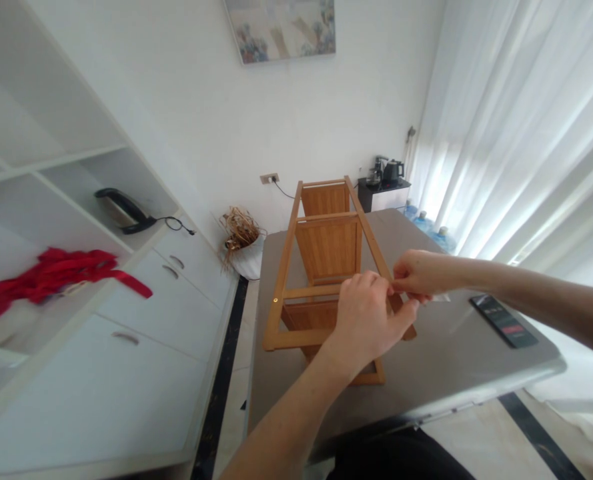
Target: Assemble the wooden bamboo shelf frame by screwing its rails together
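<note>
A wooden rack (285, 257) with slatted shelves lies on its side on the grey table. My left hand (363, 317) is closed over the near end of its right-hand rail, thumb pointing right. Close by, at the same rail, my right hand (413, 275) is closed in a pinch, its fingertips almost meeting those of my left hand. What it pinches is hidden behind the fingers. A small pale, see-through scrap (442, 297) shows just below the right hand. On the rack's left rail, a brass-coloured screw head (275, 300) is visible.
The grey table (451, 360) bears a dark flat box or device (503, 321) at right. White cabinets (146, 360) line the left, with a kettle (126, 210) and red ribbon (66, 273). A planter (250, 259) stands behind; water bottles (442, 239) stand by the curtain.
</note>
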`<state>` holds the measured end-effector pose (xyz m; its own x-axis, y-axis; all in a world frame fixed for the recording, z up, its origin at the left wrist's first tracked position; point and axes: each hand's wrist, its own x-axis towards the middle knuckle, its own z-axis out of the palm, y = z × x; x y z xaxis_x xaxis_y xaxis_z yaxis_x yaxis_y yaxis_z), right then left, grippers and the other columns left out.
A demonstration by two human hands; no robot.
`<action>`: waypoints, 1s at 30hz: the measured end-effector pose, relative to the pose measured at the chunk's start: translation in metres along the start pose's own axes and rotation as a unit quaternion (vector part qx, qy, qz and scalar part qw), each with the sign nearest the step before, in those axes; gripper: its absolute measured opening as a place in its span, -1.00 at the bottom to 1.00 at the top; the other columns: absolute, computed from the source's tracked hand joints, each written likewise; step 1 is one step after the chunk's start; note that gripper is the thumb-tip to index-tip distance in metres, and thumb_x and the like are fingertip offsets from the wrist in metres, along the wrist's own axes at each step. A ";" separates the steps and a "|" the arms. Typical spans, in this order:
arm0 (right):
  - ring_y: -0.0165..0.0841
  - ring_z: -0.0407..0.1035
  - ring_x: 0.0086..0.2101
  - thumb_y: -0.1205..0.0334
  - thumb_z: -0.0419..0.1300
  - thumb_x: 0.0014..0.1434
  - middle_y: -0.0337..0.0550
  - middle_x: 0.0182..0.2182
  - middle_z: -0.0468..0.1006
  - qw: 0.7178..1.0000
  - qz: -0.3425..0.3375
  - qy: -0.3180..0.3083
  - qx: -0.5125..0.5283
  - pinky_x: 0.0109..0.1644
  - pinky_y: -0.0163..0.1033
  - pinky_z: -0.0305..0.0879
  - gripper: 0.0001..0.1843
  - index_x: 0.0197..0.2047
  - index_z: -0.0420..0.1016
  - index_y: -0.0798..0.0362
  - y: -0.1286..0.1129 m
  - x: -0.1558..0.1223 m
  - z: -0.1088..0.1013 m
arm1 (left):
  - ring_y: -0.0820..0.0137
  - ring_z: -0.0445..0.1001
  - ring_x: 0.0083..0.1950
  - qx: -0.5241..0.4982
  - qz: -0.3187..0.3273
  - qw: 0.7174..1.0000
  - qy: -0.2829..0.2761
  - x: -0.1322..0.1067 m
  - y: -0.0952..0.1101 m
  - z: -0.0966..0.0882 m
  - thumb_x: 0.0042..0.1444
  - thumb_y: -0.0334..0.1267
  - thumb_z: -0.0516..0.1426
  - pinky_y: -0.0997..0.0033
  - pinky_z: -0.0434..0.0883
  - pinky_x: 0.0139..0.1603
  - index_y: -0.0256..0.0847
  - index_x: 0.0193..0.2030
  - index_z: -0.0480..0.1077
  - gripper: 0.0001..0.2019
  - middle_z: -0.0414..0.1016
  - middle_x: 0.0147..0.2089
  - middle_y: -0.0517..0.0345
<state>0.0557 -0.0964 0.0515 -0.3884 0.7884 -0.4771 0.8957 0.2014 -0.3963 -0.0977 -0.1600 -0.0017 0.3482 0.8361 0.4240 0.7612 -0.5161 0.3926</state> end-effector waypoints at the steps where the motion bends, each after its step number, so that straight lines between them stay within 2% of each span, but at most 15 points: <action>1: -0.43 0.35 -0.61 0.14 0.07 0.05 -0.20 -0.65 0.48 1.000 -0.007 -0.008 0.029 -0.50 -0.34 0.26 -0.71 -0.62 0.37 0.07 0.004 0.001 0.000 | 0.25 0.38 -0.14 0.009 -0.004 1.000 -0.001 -0.001 0.006 0.001 0.11 0.10 0.09 0.20 0.31 -0.08 -0.20 -0.32 0.41 -0.63 0.41 -0.27 0.08; 4: -0.45 0.34 -0.60 0.18 0.10 0.01 -0.22 -0.64 0.47 0.994 -0.030 -0.024 0.106 -0.51 -0.36 0.28 -0.76 -0.62 0.35 0.08 0.015 0.006 0.002 | 0.18 0.36 -0.13 0.042 -0.025 0.999 0.011 -0.001 0.022 0.007 0.03 0.22 0.11 0.13 0.30 -0.09 -0.18 -0.36 0.41 -0.55 0.41 -0.29 0.05; 9: -0.49 0.29 -0.62 0.14 0.16 0.00 -0.26 -0.67 0.44 0.979 -0.044 -0.064 0.191 -0.54 -0.39 0.24 -0.77 -0.58 0.37 0.09 0.031 0.013 0.003 | 0.21 0.35 -0.16 0.073 -0.068 0.994 0.041 0.006 0.035 0.017 0.11 0.07 0.11 0.13 0.28 -0.14 -0.16 -0.45 0.39 -0.66 0.39 -0.34 0.09; 12: -0.50 0.28 -0.63 0.09 0.17 0.03 -0.27 -0.66 0.44 0.967 -0.059 -0.105 0.224 -0.55 -0.39 0.25 -0.74 -0.54 0.42 0.10 0.037 0.017 0.001 | 0.22 0.34 -0.16 0.081 -0.075 0.992 0.053 0.008 0.036 0.023 0.08 0.07 0.14 0.13 0.27 -0.12 -0.18 -0.44 0.39 -0.67 0.39 -0.34 0.09; 20: -0.47 0.35 -0.57 0.11 0.16 0.08 -0.24 -0.58 0.50 0.947 -0.093 -0.218 0.216 -0.47 -0.35 0.34 -0.75 -0.44 0.49 0.12 0.037 0.025 -0.014 | 0.21 0.33 -0.15 0.078 -0.081 0.993 0.046 0.008 0.033 0.027 0.02 0.11 0.19 0.11 0.29 -0.08 -0.19 -0.44 0.37 -0.63 0.39 -0.33 0.08; 25: -0.44 0.40 -0.51 0.10 0.14 0.10 -0.23 -0.55 0.52 0.949 -0.090 -0.232 0.195 -0.42 -0.34 0.37 -0.75 -0.41 0.52 0.09 0.036 0.025 -0.019 | 0.22 0.33 -0.16 0.082 -0.073 0.993 0.050 0.007 0.031 0.027 0.05 0.08 0.18 0.12 0.29 -0.08 -0.18 -0.42 0.38 -0.67 0.38 -0.33 0.07; 30: -0.43 0.41 -0.46 0.16 0.10 0.10 -0.25 -0.49 0.56 0.942 -0.124 -0.244 0.197 -0.41 -0.34 0.37 -0.77 -0.39 0.54 0.06 0.038 0.027 -0.018 | 0.22 0.32 -0.17 0.091 -0.077 0.992 0.046 0.009 0.032 0.028 0.06 0.10 0.15 0.13 0.30 -0.10 -0.16 -0.42 0.38 -0.65 0.38 -0.34 0.08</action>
<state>0.0829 -0.0568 0.0378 -0.7139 0.3662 -0.5969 0.6519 0.0364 -0.7574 -0.0549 -0.1640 -0.0087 0.1752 0.8772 0.4469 0.8904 -0.3350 0.3083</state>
